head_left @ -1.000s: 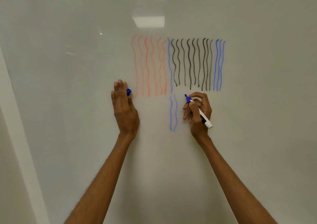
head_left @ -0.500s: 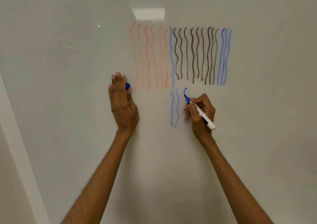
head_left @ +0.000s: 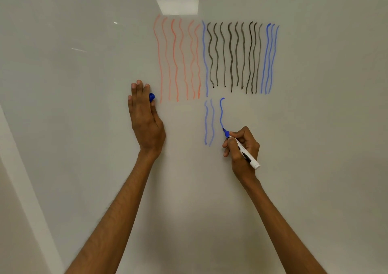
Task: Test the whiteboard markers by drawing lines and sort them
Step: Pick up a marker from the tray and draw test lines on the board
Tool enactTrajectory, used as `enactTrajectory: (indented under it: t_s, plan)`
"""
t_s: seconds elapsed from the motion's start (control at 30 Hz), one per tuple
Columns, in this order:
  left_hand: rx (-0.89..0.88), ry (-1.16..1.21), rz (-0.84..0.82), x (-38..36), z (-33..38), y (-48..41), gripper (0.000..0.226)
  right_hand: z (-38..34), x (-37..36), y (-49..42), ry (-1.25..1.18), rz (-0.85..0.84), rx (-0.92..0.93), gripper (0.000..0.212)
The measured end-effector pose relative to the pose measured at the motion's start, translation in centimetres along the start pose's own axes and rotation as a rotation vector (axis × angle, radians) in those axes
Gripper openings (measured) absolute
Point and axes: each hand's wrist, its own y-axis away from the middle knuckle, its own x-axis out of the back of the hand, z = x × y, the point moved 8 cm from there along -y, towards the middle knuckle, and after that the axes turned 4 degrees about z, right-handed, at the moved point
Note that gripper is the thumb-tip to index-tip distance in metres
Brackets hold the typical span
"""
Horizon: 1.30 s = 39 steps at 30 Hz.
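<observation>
Your right hand [head_left: 241, 152] clenches white-barrelled blue marker [head_left: 241, 147] centre frame, tip on white board [head_left: 315, 127] drawing test line. Left hand [head_left: 144, 118] braces flat, pinning blue plastic cap [head_left: 151, 97], ready for recapping.

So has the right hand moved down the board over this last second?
Yes. The right hand has dropped relative to the two pale blue lines beside it: the marker tip began level with their tops and is now past their middle.
</observation>
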Motion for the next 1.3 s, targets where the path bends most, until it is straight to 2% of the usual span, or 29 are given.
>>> enactTrajectory:
  t_s: [0.33,0.43,0.73,1.0,1.3]
  plan:
    - [-0.015,-0.018,0.005,-0.1,0.0,0.1,0.039,0.6,0.4,1.4,0.02,-0.01,-0.023,0.016]
    - [-0.028,-0.025,-0.001,-0.1,0.1,0.1,0.039,0.9,0.4,1.9,0.024,-0.015,-0.05,0.008]
    - [-0.091,-0.048,-0.05,-0.3,0.5,0.4,0.042,0.2,0.2,2.1,0.014,-0.02,-0.084,0.006]
    - [-0.162,-0.115,-0.104,-0.5,0.9,0.5,0.042,-3.8,0.1,-1.9,-0.004,0.069,0.053,0.01]
    - [-0.138,-0.104,-0.117,-0.4,1.0,0.6,0.041,-5.4,-0.3,-4.7,0.028,0.112,0.083,0.018]
